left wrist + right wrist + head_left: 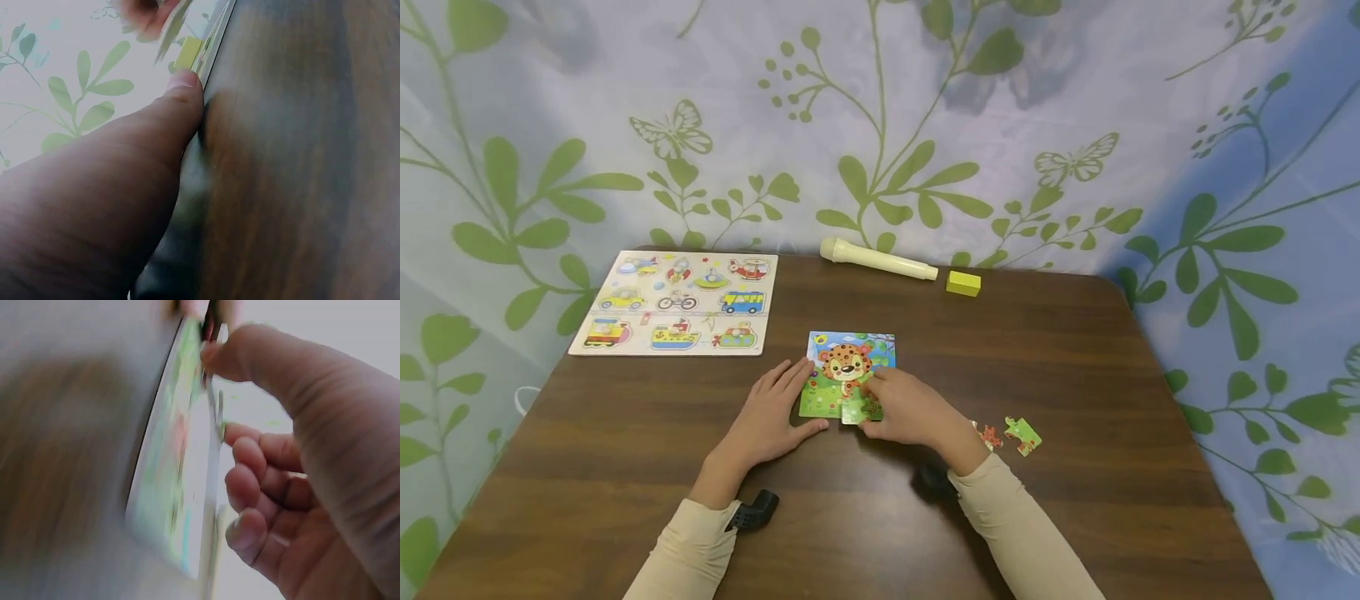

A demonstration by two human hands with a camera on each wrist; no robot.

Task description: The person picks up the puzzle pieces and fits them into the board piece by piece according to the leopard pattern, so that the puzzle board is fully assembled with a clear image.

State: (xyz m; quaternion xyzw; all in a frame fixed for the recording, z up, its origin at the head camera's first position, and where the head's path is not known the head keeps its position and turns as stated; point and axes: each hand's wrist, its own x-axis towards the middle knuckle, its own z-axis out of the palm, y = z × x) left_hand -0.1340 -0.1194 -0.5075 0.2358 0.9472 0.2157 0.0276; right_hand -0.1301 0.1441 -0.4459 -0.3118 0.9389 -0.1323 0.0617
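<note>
A small leopard jigsaw puzzle (826,398) lies flat on the wooden table, with a cartoon leopard on green grass. Against its left side rests my left hand (766,419), fingers extended and thumb near the lower edge. My right hand (913,410) pinches a green puzzle piece (852,412) between thumb and forefinger, over the puzzle's lower right part. In the right wrist view the piece is tilted above the puzzle and blurred; the other fingers curl loosely. Right of that hand lie a green loose piece (1025,434) and a red one (990,437), the latter partly hidden by the wrist.
A vehicle peg board (647,322) lies at the back left. Along the back edge are a cream microphone-shaped stick (880,259) and a yellow block (963,283). A leaf-patterned cloth (722,100) hangs behind the table (865,533).
</note>
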